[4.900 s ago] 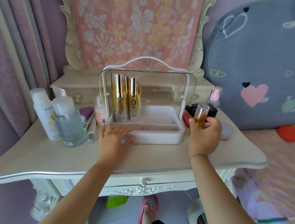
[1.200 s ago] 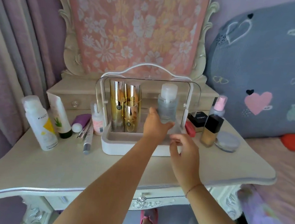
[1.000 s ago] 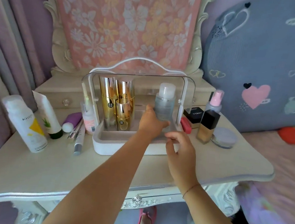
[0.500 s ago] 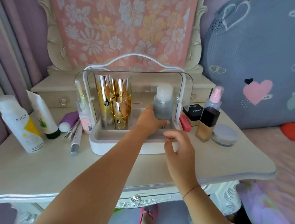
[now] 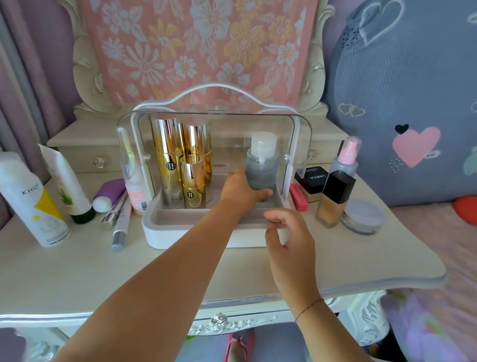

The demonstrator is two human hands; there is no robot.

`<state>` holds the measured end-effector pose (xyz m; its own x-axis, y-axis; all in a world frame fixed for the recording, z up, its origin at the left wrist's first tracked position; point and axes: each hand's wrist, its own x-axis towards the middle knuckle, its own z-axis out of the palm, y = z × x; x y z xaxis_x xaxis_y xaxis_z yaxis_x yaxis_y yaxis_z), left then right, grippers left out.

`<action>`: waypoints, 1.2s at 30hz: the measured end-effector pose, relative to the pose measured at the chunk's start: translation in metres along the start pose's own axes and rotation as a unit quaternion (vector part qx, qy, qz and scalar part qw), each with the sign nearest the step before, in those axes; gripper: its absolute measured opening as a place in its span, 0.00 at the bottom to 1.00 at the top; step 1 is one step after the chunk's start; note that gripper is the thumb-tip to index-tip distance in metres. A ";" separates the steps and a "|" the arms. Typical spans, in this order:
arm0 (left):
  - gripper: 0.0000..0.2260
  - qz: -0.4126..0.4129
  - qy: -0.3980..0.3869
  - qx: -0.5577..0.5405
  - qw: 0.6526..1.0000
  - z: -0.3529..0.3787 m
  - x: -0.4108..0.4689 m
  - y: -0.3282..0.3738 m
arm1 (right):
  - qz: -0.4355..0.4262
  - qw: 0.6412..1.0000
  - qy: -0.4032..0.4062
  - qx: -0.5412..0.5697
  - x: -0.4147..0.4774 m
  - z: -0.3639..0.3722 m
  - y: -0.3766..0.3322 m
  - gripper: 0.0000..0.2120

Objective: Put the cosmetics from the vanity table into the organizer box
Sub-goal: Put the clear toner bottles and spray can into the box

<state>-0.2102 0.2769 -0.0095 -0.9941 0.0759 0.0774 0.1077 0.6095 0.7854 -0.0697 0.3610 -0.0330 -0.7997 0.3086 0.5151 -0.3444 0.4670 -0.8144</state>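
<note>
Moved off the worktop (image 5: 53,274), the clear bottle (image 5: 261,165) now sits inside the organizer box (image 5: 164,232); left grip (image 5: 239,192) curls round it; right grip (image 5: 290,236) hangs loose, empty; placing step; next: let go cleanly.

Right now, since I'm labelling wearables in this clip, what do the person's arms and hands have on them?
No sleeves, gloves or rings show on the left hand or right hand, nor up either arm. The only thing worn is a thin reddish string bracelet round the right wrist.
</note>
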 end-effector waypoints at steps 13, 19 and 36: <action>0.14 0.136 0.161 -0.048 0.976 -0.078 -0.112 -0.031 | -0.009 1.000 0.004 -0.008 -0.004 -0.002 -0.002 0.14; 0.07 0.071 0.369 -0.095 0.922 -0.133 -0.154 -0.095 | -0.123 0.991 0.047 -0.040 -0.025 0.010 -0.017 0.08; 0.13 -0.109 0.376 -0.107 0.914 -0.214 -0.139 -0.177 | -0.117 0.987 0.056 -0.090 -0.047 0.028 -0.024 0.11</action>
<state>-0.0939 -0.0102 -0.0279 -0.7285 -0.6411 0.2415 -0.0184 0.3707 0.9286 -0.0377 0.3120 -0.0446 -0.6465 0.2598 0.7173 -0.4113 0.6732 -0.6145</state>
